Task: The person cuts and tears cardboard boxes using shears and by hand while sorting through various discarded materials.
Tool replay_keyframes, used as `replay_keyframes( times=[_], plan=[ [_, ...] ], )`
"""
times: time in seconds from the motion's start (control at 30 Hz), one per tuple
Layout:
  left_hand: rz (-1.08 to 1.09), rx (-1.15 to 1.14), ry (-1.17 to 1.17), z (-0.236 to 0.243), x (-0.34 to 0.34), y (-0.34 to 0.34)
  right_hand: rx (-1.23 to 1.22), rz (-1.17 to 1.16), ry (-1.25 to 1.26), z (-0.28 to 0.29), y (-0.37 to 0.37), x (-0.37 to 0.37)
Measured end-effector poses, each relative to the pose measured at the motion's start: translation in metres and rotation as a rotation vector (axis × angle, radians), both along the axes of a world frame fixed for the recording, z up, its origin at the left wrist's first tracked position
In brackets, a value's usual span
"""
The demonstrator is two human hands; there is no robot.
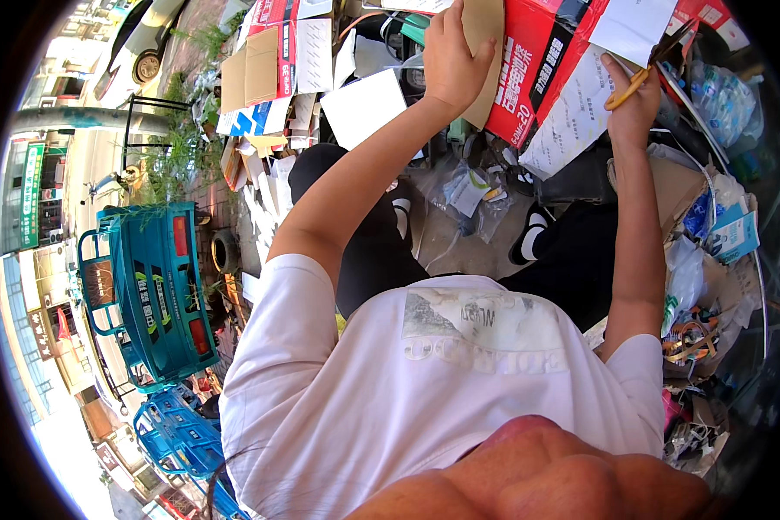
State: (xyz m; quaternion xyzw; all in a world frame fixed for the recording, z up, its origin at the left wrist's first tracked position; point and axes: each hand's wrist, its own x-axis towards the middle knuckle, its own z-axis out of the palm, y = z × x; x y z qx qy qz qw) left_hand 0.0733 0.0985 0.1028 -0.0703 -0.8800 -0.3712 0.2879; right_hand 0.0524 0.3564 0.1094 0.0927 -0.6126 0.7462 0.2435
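Note:
A red, white and black printed cardboard box [542, 56] lies at the top of the view in front of me. Against its brown flap [485, 22] rests my left hand [455, 61], thumb spread away from the fingers. My right hand [634, 113] is closed around scissors with yellow handles [630, 88], beside the box's right side. Their dark blades [674, 42] point up and away to the right. Below the box, a white printed sheet or panel [563, 130] hangs toward my knees.
Flattened cartons and papers [277, 65] pile up at the left. Clear plastic bags [477, 195] lie between my feet. Plastic bottles [724, 104] and mixed scraps fill the right side. A teal three-wheeled cart [160, 290] and a parked car [147, 43] stand beyond, left.

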Motion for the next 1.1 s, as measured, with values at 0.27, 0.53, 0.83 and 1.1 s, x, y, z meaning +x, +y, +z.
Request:
replay_keyframes(
  times=[0.27,0.53,0.83,1.1],
  plan=[
    [0.111,0.146,-0.049,-0.04,-0.019,-0.003,-0.15,0.138,-0.05,0.008,-0.001,0.006],
    [0.154,-0.004,0.07,-0.03,-0.026,0.0,0.128,0.119,0.069,-0.015,0.015,-0.006],
    [-0.402,0.877,-0.348,0.004,-0.066,-0.107,-0.261,0.189,-0.095,0.006,0.07,-0.024],
    [0.214,-0.157,0.177,0.011,-0.075,-0.089,-0.394,0.088,-0.19,-0.007,0.042,-0.029]
  ],
)
